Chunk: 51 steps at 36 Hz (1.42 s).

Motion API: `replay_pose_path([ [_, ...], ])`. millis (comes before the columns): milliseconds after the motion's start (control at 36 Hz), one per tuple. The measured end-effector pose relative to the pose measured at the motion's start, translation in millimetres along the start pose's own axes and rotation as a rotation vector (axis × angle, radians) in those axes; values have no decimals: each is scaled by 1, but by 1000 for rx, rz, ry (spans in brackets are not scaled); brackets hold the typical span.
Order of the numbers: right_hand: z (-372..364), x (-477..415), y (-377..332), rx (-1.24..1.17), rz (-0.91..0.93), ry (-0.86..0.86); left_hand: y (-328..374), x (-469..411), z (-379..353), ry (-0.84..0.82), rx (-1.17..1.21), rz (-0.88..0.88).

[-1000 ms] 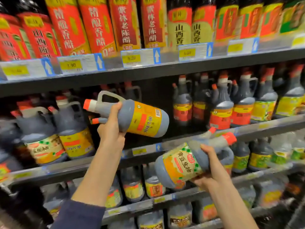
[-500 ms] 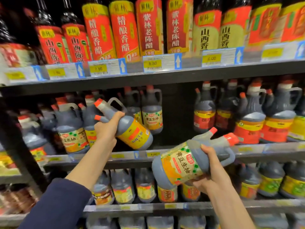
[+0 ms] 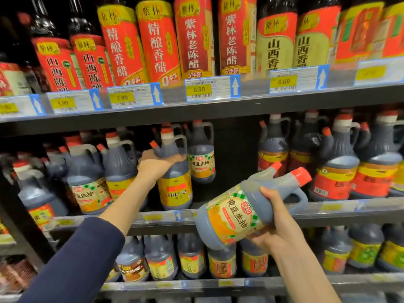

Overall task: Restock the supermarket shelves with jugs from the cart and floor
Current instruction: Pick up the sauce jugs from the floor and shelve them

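Supermarket shelving fills the frame. At the middle left, dark soy sauce jugs with orange caps crowd the middle shelf. From the lower left, an arm in a dark blue sleeve reaches up to that shelf. Its left hand wraps around the shoulder of a yellow-label jug, just below the handle and side spout. This jug stands upright at the shelf's front edge, just beside its neighbours.

Right of it, in the centre, is a dark gap in the row. In front of the gap and the shelf edge, lower centre right, the right hand cradles a checked-label jug in the air, thumb on its shoulder by the handle. The jug is tilted, cap toward the upper right. The two hands are well apart.

At the middle right stand red-label jugs. Across the top, tall vinegar bottles stand above price tags. More jugs line the shelf below.
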State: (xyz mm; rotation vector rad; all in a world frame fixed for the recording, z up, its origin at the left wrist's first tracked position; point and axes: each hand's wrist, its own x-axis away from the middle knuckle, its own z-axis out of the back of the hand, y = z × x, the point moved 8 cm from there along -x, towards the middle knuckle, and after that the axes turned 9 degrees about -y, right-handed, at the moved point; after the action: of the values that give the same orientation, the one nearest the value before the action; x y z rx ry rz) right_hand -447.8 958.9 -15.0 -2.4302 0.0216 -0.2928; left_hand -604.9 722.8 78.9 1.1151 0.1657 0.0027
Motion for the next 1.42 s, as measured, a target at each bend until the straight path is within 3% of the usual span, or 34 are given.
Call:
replay_pose_path([
  [250, -15, -11, -16, -3, 20, -6, -33, 41, -12, 76, 90, -61],
  [528, -38, -27, -39, 98, 96, -9, -54, 50, -28, 104, -290, -91],
  [1111, -39, -106, -40, 335, 160, 123, -68, 37, -20, 18, -175, -89],
  [1417, -73, -116, -37, 721, 185, -13, -72, 34, -22, 22, -189, -83],
])
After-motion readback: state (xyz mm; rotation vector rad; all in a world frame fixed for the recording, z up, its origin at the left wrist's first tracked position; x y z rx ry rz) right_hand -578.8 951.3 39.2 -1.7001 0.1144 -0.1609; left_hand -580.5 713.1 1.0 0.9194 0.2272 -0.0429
